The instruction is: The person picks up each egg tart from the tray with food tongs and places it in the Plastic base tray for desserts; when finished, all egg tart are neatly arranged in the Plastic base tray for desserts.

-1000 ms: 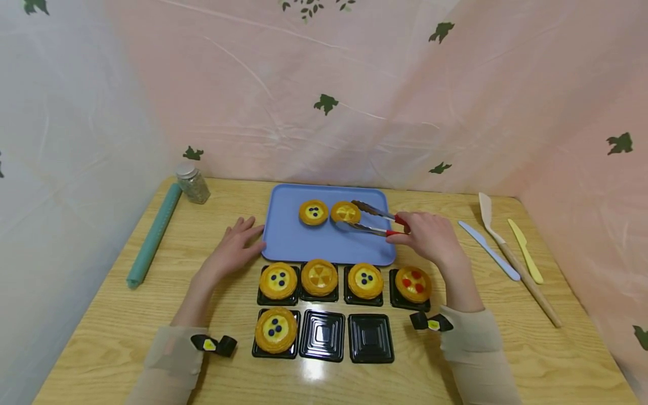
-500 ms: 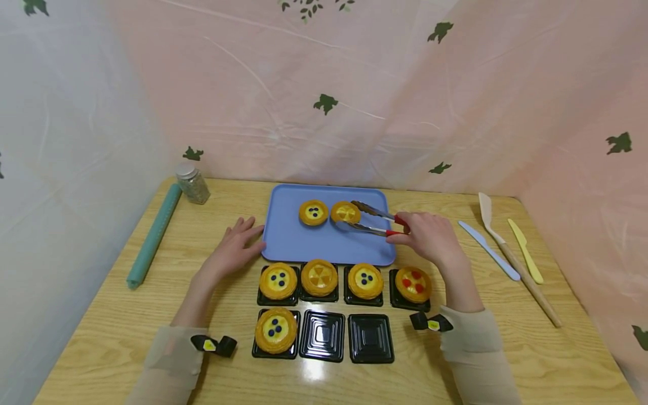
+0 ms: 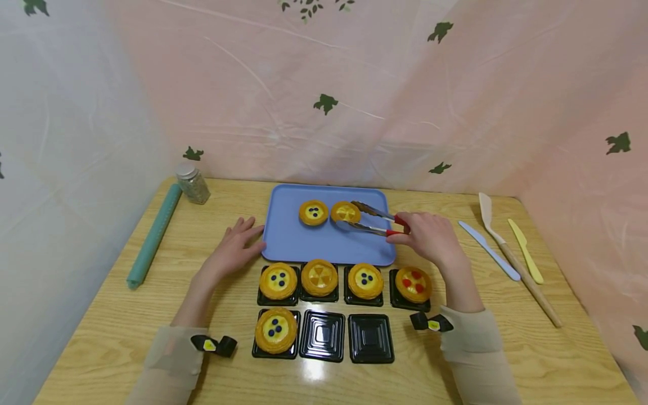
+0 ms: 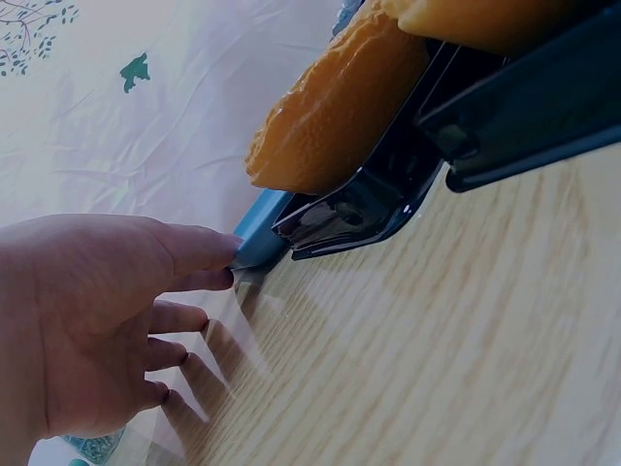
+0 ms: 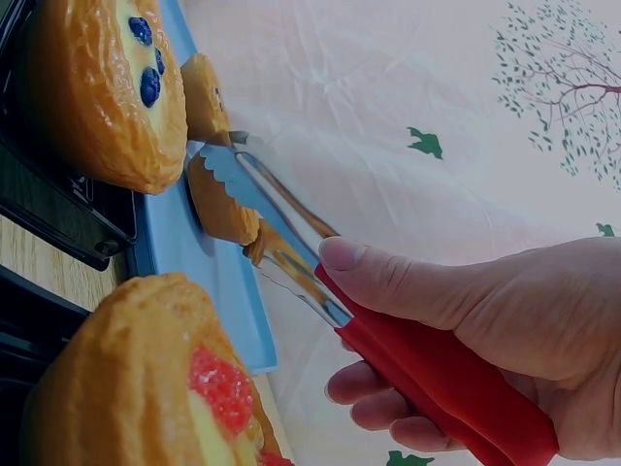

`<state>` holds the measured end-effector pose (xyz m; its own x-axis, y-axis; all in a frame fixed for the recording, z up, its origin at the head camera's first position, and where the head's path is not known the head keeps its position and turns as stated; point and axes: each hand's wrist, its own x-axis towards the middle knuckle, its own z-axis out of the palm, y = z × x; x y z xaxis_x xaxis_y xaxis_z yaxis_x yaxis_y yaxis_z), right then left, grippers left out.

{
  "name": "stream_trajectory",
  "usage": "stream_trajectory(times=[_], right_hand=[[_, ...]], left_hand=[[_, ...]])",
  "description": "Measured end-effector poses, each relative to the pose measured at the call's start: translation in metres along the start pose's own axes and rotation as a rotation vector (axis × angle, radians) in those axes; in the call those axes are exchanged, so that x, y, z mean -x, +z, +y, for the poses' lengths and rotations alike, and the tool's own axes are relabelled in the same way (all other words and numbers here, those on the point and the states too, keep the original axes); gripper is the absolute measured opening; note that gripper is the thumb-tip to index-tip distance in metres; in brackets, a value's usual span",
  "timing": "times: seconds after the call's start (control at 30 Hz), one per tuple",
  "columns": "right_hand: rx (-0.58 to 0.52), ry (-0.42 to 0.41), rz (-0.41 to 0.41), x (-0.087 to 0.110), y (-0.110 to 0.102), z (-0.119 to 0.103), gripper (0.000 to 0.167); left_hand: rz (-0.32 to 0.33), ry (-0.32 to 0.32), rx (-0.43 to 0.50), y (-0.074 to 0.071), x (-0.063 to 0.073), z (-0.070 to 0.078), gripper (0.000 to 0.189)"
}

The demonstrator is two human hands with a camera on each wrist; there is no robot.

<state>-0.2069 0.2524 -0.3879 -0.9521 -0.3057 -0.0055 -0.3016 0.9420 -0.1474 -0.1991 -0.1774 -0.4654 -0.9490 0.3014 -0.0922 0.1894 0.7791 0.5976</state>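
My right hand (image 3: 429, 236) grips red-handled metal tongs (image 5: 417, 359). Their two arms stand apart on either side of a yellow-topped tart (image 3: 346, 212) that lies on the blue tray (image 3: 324, 247). Left of it on the tray sits a tart with blueberries (image 3: 313, 213). At the tray's left edge my left hand (image 3: 234, 247) touches the rim with its thumb and a finger, the other fingers spread over the table. In the left wrist view that hand (image 4: 107, 320) shows its fingers fairly straight against the tray's corner (image 4: 260, 228).
Before the tray, several black square holders carry tarts, one a red-berry tart (image 3: 413, 284). Two holders bear nothing, one of them the right black holder (image 3: 371, 337). A green rolling pin (image 3: 154, 236) and glass jar (image 3: 193, 184) lie left; a spatula (image 3: 526, 273) and two plastic knives lie right.
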Motion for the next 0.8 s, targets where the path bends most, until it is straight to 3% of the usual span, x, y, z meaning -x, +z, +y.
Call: stream_trajectory(times=[0.8], right_hand=[[-0.012,-0.002,0.017,0.001,-0.0009,0.0002,0.042]], left_hand=[[0.004,-0.008,0.007,0.0018,-0.0013,-0.0026,0.057]])
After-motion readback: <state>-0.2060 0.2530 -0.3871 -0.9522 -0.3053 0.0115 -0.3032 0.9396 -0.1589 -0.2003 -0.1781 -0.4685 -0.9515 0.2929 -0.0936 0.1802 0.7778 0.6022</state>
